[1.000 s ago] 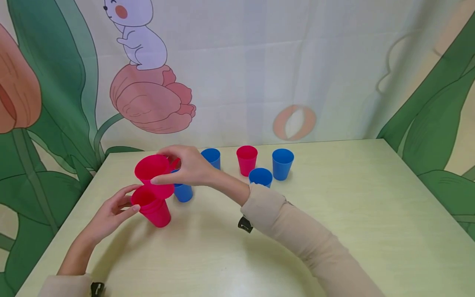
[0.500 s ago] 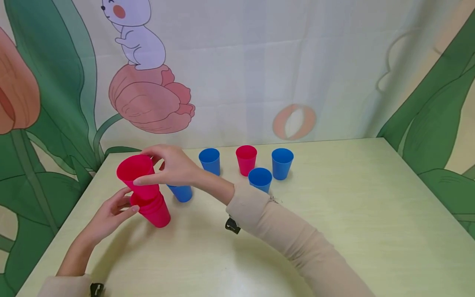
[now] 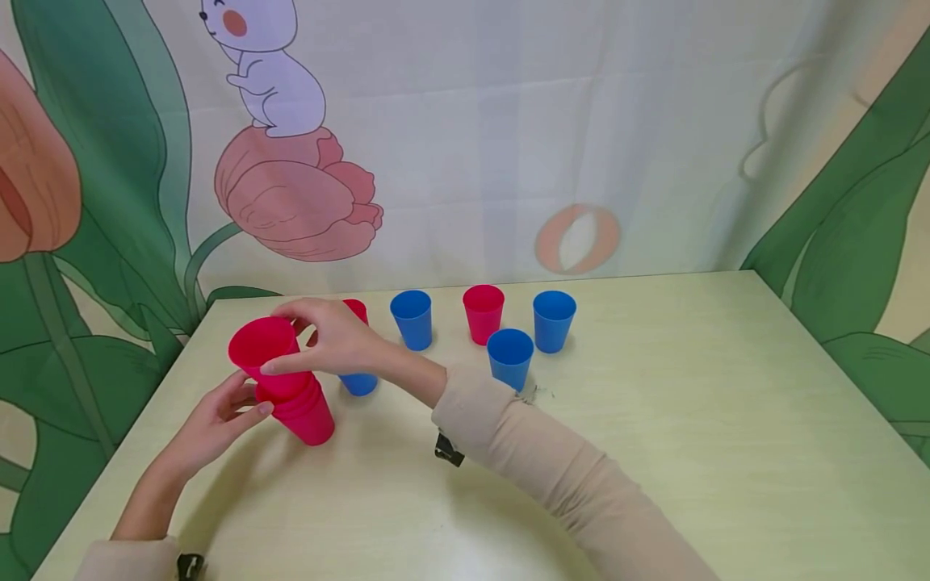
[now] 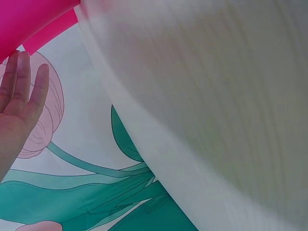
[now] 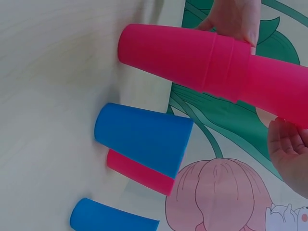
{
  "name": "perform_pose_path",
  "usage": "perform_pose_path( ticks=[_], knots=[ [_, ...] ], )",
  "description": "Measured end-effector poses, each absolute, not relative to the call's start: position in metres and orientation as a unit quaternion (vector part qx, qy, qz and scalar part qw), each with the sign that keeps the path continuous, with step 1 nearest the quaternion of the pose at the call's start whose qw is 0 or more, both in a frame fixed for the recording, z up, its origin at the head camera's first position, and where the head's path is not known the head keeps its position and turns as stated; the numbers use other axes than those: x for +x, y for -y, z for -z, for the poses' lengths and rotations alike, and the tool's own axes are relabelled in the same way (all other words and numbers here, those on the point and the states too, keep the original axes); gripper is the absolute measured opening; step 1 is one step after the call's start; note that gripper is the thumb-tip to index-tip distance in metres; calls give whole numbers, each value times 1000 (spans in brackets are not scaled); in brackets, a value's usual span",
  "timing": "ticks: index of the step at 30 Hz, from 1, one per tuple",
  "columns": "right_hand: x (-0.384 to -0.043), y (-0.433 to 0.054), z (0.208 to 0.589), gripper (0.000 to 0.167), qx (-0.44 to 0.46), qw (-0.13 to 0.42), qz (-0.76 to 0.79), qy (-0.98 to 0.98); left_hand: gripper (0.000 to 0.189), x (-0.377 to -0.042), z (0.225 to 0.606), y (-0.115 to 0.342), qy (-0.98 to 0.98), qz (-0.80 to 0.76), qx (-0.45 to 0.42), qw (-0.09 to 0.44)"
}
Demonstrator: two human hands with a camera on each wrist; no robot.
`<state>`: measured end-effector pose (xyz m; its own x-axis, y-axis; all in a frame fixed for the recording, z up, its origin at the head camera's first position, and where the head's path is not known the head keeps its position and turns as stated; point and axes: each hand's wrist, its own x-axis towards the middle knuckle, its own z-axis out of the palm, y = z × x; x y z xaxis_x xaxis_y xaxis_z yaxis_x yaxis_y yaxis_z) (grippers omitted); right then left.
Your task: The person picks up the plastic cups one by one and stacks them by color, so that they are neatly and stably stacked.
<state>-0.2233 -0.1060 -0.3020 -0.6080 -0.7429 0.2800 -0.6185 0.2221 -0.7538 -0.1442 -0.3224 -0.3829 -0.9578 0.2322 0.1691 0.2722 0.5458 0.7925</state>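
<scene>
At the left of the table, my left hand [image 3: 218, 424] grips the rim of a stack of nested red cups [image 3: 308, 420], thumb on the near side and fingers behind. My right hand [image 3: 334, 339] holds another red cup [image 3: 263, 343] by its upper part, thumb in front. That cup's lower end sits in the mouth of the stack, as the right wrist view shows with the upper cup [image 5: 276, 86] rising from the stack [image 5: 168, 55]. In the left wrist view, fingertips of my left hand [image 4: 21, 96] touch the red plastic.
Just right of the stack stands a blue cup [image 3: 359, 386], partly hidden by my right hand, with a red cup [image 3: 356, 310] behind it. Farther right are a blue cup [image 3: 412, 320], a red cup [image 3: 483, 315] and two more blue cups [image 3: 555, 323]. A printed curtain hangs behind the table.
My right hand has carried its red cup left over the stack, then lowered it into the stack's mouth. My left hand has stayed in place on the stack.
</scene>
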Motion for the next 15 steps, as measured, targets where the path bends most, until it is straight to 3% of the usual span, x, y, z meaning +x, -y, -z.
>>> perform_pose_path(
  ticks=[15],
  knots=[
    [-227,111,320,66,-432,94,413,-796,55,-144,383,322,873,457,-161,44]
  ],
)
